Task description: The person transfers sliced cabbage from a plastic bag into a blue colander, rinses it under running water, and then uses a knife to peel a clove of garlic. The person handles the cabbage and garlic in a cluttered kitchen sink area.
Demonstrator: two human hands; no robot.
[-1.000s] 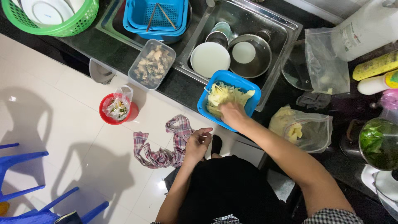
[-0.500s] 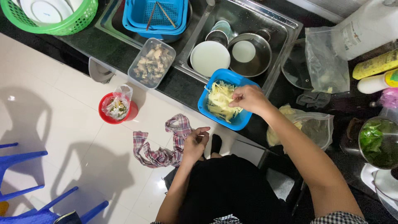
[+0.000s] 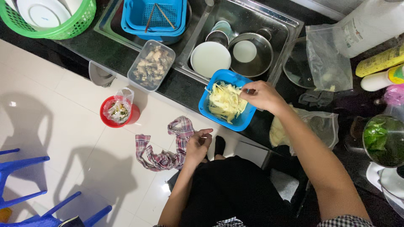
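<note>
A blue square tub [image 3: 244, 120] of pale yellow shredded strips [image 3: 225, 102] sits on the dark counter's front edge. My right hand [image 3: 261, 96] rests on the tub's far right rim, fingers pinched together over the strips; whether it holds any strips I cannot tell. My left hand [image 3: 199, 145] hangs loosely below the counter edge, fingers curled, holding nothing. A clear plastic bag [image 3: 311, 126] with more pale food lies right of the tub, partly behind my forearm.
The steel sink [image 3: 281, 25] holds a white plate, a pot and cups. A clear box of chopped food [image 3: 151, 65], blue baskets [image 3: 158, 14] and a green basket [image 3: 59, 23] stand left. On the floor are a red bin [image 3: 118, 112], a plaid cloth [image 3: 166, 149] and blue chairs [image 3: 25, 168].
My right hand has moved from the shredded strips at the tub's front to its far right rim. The tub has shifted a little towards the sink. My left hand has barely moved.
</note>
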